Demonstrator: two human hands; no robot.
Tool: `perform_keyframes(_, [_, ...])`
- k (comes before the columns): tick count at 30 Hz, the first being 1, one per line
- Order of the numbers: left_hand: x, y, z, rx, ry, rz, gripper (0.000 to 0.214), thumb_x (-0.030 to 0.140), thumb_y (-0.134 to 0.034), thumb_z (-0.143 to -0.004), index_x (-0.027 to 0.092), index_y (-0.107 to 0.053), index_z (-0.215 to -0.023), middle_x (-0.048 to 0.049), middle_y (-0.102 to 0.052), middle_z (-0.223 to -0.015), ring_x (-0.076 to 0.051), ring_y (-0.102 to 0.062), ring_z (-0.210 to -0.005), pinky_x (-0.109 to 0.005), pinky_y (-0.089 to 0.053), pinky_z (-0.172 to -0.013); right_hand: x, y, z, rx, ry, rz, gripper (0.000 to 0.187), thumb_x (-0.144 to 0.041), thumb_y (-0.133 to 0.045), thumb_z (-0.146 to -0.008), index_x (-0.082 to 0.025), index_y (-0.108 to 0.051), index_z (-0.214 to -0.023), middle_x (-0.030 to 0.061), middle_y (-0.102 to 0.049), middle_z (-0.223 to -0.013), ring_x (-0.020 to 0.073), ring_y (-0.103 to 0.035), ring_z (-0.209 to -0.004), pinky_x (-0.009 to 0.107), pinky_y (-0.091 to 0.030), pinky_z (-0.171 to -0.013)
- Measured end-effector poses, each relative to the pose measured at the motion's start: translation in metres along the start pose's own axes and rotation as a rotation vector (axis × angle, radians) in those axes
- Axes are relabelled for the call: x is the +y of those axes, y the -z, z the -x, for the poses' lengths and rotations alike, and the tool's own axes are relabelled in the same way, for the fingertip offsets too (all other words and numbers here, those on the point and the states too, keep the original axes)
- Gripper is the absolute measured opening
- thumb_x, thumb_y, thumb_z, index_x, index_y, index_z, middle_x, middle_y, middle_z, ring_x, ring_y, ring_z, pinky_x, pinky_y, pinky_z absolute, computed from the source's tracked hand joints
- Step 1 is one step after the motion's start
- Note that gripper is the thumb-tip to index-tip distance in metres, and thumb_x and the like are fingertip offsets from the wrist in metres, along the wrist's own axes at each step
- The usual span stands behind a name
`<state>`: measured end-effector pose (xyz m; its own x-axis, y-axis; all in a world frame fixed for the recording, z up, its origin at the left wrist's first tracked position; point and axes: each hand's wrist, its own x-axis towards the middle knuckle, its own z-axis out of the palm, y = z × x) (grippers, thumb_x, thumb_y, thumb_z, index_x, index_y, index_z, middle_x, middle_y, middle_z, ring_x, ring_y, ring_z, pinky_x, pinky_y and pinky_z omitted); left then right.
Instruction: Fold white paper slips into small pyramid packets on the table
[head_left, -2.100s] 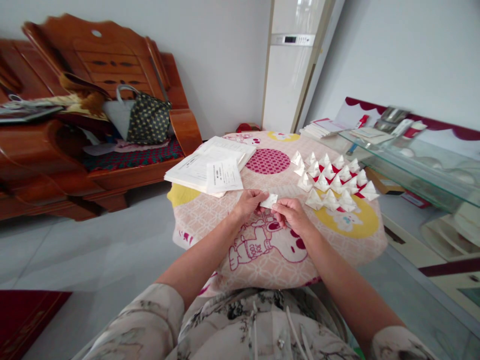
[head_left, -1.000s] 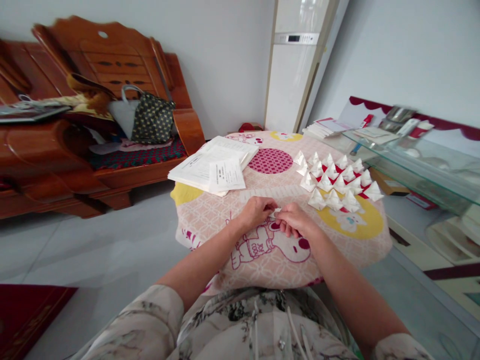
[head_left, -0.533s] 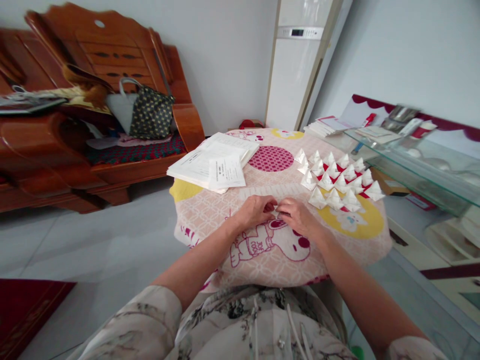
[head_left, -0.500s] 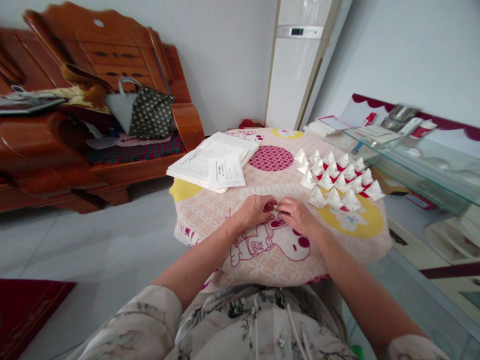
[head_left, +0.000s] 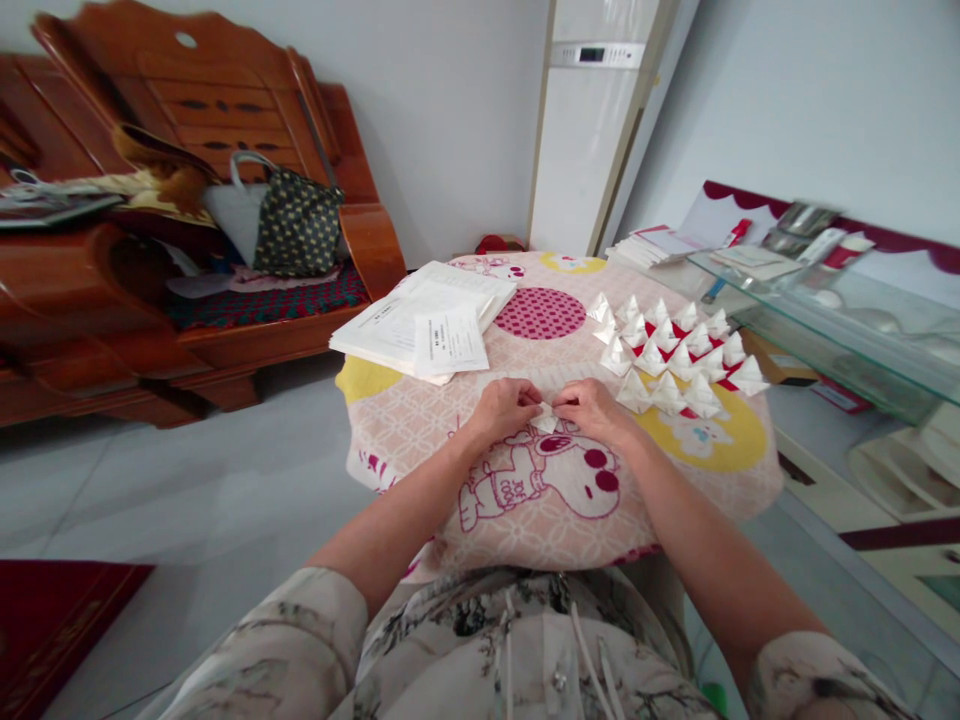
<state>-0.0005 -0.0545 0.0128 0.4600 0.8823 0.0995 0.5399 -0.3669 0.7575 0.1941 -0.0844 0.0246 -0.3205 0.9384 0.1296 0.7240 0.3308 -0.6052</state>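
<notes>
A small folded piece of white paper (head_left: 545, 418) lies between my two hands, low over the tablecloth (head_left: 435, 430). My left hand (head_left: 506, 408) pinches its left side, fingers closed. On the other side, my right hand (head_left: 589, 408) grips the right edge with closed fingertips. To the right stand several folded paper boats (head_left: 664, 390), white and pointed, set in rows. Behind my left hand is a stack of printed papers (head_left: 397, 325), with a smaller printed sheet (head_left: 452, 340) on top.
A glass shelf unit (head_left: 840, 310) with metal bowls (head_left: 799, 230) stands close on the right. More papers (head_left: 652, 245) sit at the table's far right. A wooden sofa (head_left: 217, 90) holding a patterned bag (head_left: 298, 222) is at left; a white air conditioner (head_left: 581, 150) stands behind.
My hands have drawn slightly apart, and the folded paper between them now shows more plainly. The paper boats and the printed stack stay where they were.
</notes>
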Motion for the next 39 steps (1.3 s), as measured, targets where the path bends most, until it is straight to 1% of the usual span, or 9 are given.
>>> perform_keyframes(3, [-0.001, -0.001, -0.003, 0.027, 0.055, -0.027, 0.009, 0.018, -0.073, -0.075, 0.016, -0.074, -0.084, -0.0023, -0.074, -0.073, -0.015, -0.066, -0.064, -0.024, -0.048, -0.063, 0.0, -0.003, -0.004, 0.0, -0.123, -0.044, 0.022, -0.018, -0.057, -0.077, -0.015, -0.068, -0.058, -0.0033, -0.05, -0.049, 0.0114, -0.046, -0.052, 0.025, -0.029, -0.052])
perform_keyframes(6, [0.0, -0.003, -0.004, 0.047, 0.078, -0.058, 0.01, 0.017, -0.074, -0.074, 0.015, -0.074, -0.084, -0.0032, -0.073, -0.073, -0.015, -0.066, -0.065, -0.025, -0.048, -0.064, -0.005, -0.005, -0.007, 0.021, -0.211, -0.044, 0.015, -0.016, -0.061, -0.073, -0.014, -0.07, -0.061, -0.0026, -0.054, -0.05, 0.0114, -0.049, -0.052, 0.024, -0.031, -0.052])
perform_keyframes(10, [0.001, -0.005, -0.003, 0.045, 0.07, -0.066, 0.014, 0.017, -0.074, -0.076, 0.014, -0.075, -0.089, -0.0051, -0.075, -0.079, -0.016, -0.067, -0.069, -0.026, -0.05, -0.067, -0.015, -0.007, -0.009, 0.036, -0.258, 0.05, 0.014, -0.011, -0.063, -0.074, -0.013, -0.071, -0.063, 0.0005, -0.06, -0.053, 0.0122, -0.052, -0.055, 0.024, -0.035, -0.055])
perform_keyframes(14, [0.003, -0.005, -0.004, 0.021, 0.061, -0.096, 0.014, 0.017, -0.073, -0.077, 0.012, -0.075, -0.091, -0.0064, -0.075, -0.081, -0.016, -0.067, -0.071, -0.026, -0.05, -0.069, -0.02, -0.008, -0.007, 0.043, -0.268, 0.126, 0.014, -0.009, -0.063, -0.076, -0.012, -0.074, -0.069, 0.0037, -0.066, -0.06, 0.0137, -0.057, -0.06, 0.024, -0.037, -0.058])
perform_keyframes(20, [0.003, -0.005, -0.006, 0.005, 0.048, -0.091, 0.013, 0.014, -0.072, -0.078, 0.013, -0.072, -0.09, -0.0046, -0.074, -0.081, -0.015, -0.067, -0.074, -0.024, -0.049, -0.068, -0.014, -0.012, -0.005, 0.055, -0.261, 0.166, 0.014, -0.012, -0.062, -0.079, -0.013, -0.075, -0.074, 0.0058, -0.071, -0.068, 0.0154, -0.062, -0.065, 0.024, -0.038, -0.06])
perform_keyframes(27, [0.003, -0.004, -0.005, 0.009, 0.042, -0.088, 0.01, 0.015, -0.07, -0.078, 0.015, -0.071, -0.088, -0.0035, -0.074, -0.079, -0.016, -0.067, -0.073, -0.025, -0.05, -0.069, -0.009, -0.018, -0.009, 0.067, -0.245, 0.222, 0.017, -0.012, -0.059, -0.078, -0.012, -0.075, -0.074, 0.0096, -0.074, -0.071, 0.0181, -0.065, -0.068, 0.025, -0.038, -0.059])
perform_keyframes(33, [0.004, -0.004, -0.006, 0.027, 0.03, -0.131, 0.009, 0.014, -0.069, -0.077, 0.015, -0.073, -0.086, -0.0042, -0.073, -0.079, -0.016, -0.065, -0.072, -0.027, -0.05, -0.072, -0.011, -0.019, -0.011, 0.067, -0.258, 0.265, 0.017, -0.011, -0.059, -0.077, -0.013, -0.076, -0.073, 0.0121, -0.075, -0.074, 0.02, -0.066, -0.07, 0.026, -0.041, -0.062])
perform_keyframes(39, [0.004, -0.006, -0.009, 0.022, 0.051, -0.174, 0.012, 0.013, -0.068, -0.078, 0.013, -0.073, -0.089, -0.0058, -0.072, -0.081, -0.017, -0.064, -0.072, -0.028, -0.05, -0.073, -0.014, -0.022, -0.011, 0.102, -0.256, 0.302, 0.015, -0.013, -0.061, -0.08, -0.013, -0.076, -0.078, 0.0142, -0.076, -0.081, 0.0218, -0.067, -0.076, 0.028, -0.042, -0.066])
